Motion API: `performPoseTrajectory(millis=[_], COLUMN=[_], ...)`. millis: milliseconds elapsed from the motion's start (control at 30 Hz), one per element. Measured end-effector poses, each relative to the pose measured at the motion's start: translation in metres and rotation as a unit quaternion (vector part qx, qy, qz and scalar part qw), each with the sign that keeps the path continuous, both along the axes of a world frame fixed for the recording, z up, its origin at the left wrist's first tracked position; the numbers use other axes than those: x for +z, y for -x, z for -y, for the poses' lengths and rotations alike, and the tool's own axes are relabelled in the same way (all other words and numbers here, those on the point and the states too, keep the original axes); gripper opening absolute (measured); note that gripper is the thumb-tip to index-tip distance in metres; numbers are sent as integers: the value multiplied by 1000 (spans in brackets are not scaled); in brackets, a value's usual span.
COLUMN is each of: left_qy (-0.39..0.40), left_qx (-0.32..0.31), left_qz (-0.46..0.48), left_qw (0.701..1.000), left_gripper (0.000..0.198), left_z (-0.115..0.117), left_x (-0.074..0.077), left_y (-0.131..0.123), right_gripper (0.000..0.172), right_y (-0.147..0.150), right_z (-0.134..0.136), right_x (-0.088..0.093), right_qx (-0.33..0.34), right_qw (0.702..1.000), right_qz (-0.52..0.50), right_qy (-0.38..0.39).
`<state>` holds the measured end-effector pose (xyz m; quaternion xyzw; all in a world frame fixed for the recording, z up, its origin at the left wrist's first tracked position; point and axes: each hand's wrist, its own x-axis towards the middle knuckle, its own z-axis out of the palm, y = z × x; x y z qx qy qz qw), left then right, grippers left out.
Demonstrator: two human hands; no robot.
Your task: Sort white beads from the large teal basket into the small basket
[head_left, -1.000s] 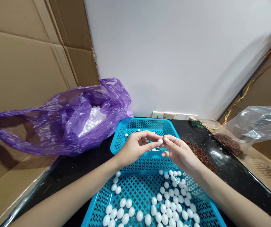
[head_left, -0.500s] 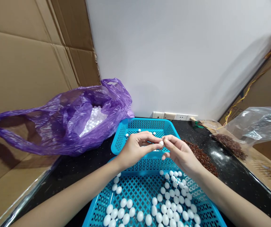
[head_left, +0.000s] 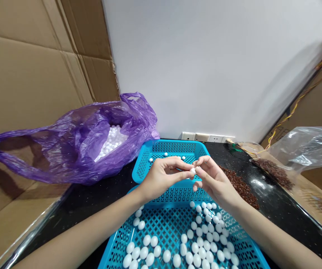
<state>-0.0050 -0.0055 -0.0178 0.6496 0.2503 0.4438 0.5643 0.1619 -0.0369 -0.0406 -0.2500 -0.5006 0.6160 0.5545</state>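
Observation:
A small white ball (head_left: 192, 170), slightly egg-shaped, is pinched between the thumb and fingertips of my left hand (head_left: 162, 173). From the other side my right hand (head_left: 215, 179) meets it, thumb and forefinger closed at the ball; whether they grip a tiny separate piece is too small to tell. Both hands are above the far blue basket (head_left: 174, 145), where a few white balls lie. Nearer to me, under my forearms, a larger blue basket (head_left: 161, 213) holds many white balls, thickest on its right side.
A purple plastic bag (head_left: 65, 149) full of white beads lies open at the left. Small reddish-brown pieces (head_left: 241, 188) are heaped on the black table at the right, near a clear bag (head_left: 309, 145). Sockets (head_left: 205, 137) line the wall; cardboard (head_left: 31, 67) stands at the left.
My right thumb and fingertips have shifted slightly and now press against the white ball. My left hand keeps its pinch almost in place.

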Motion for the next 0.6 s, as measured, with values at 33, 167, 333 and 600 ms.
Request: performPoseTrajectory(millis=[33,167,333,600], left_qy=[1,3,-2,-61], left_qx=[-1,-6,-16,-36], left_qz=[4,11,21,17], left_qw=[1000,1000,1000,997], left_gripper=[9,10,9,9], left_z=[1,3,3,3], left_x=[1,2,2,5], left_y=[0,0,0,1], right_gripper=[13,16,16,14], right_y=[0,0,-1,-4], right_z=[0,0,1,3], right_x=[0,1,2,3], right_qx=[2,16,28,84], right_qw=[1000,1000,999,994], right_qz=[-2,-5,-7,-56], right_qy=[2,13,23,33])
